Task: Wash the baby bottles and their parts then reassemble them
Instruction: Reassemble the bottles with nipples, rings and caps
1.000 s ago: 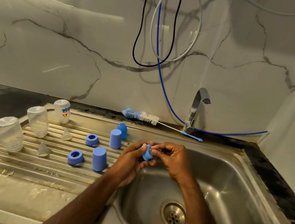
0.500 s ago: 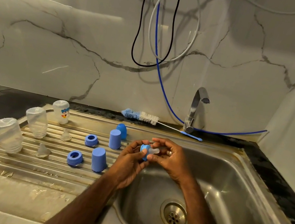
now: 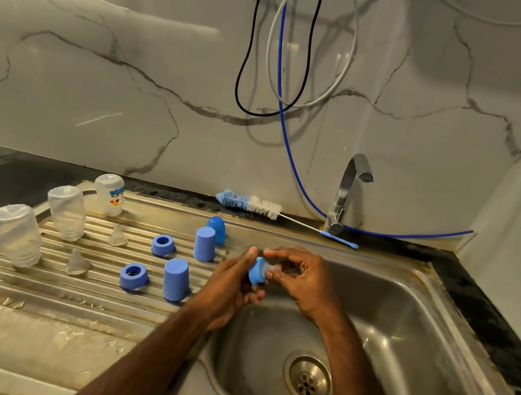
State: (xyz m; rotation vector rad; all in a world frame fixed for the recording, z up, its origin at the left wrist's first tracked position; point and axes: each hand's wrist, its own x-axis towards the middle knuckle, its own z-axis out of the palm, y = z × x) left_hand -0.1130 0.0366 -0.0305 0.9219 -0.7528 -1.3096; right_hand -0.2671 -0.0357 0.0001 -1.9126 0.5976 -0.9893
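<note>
- head view: left hand grips the blue collar ring over the sink edge.
- right hand pinches the clear teat seated in it.
- ring likely light, stiff, wet-slippery: hold its rim; teat soft, pull by its base.

Both my forearms come in from bottom of frame and converge over the left edge of the basin. Left hand: palm turned toward the right, thumb up, fingers curled under, gripping the blue ring from the left side. Right hand: back of hand facing up, wrist bent, fingers arched over and curled down, fingertips pinching at the ring's right end. Hands just about touching at the fingertips. Both arms bare to the frame edge, left forearm lower and more diagonal, right one steeper.
</note>
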